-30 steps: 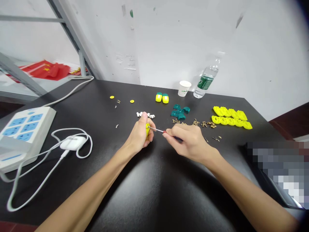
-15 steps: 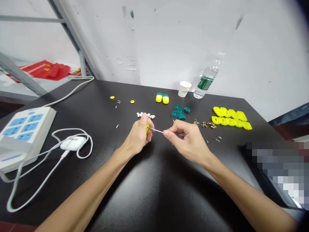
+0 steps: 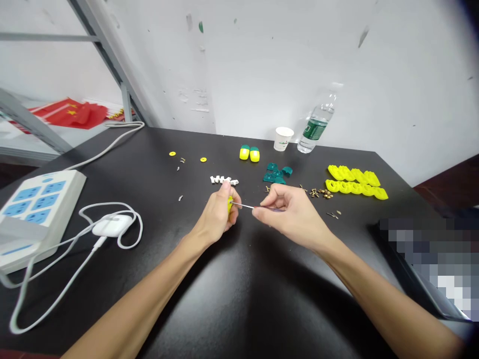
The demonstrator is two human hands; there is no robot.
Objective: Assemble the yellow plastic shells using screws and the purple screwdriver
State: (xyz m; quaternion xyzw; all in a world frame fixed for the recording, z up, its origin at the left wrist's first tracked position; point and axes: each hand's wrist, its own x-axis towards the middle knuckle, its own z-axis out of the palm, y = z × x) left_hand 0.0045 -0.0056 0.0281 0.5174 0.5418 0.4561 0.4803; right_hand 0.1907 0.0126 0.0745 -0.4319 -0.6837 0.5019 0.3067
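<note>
My left hand (image 3: 217, 215) is closed round a small yellow plastic part (image 3: 229, 203), held just above the black table (image 3: 232, 299). My right hand (image 3: 294, 214) pinches a thin screwdriver (image 3: 249, 206) whose metal tip points left into the yellow part. Just beyond my left hand lies a row of small white pieces (image 3: 223, 180). Behind my right hand are brass screws (image 3: 320, 193) and green caps (image 3: 277, 174).
Yellow shells (image 3: 354, 181) lie at the right, two assembled yellow-green parts (image 3: 249, 153) further back, with a paper cup (image 3: 283, 138) and water bottle (image 3: 314, 128) by the wall. A power strip (image 3: 32, 212), white cable and earbud case (image 3: 112, 225) sit at the left.
My right hand's fingers have shifted along the screwdriver, as if turning it. Both hands stay at the same spot; the view has dipped slightly.
</note>
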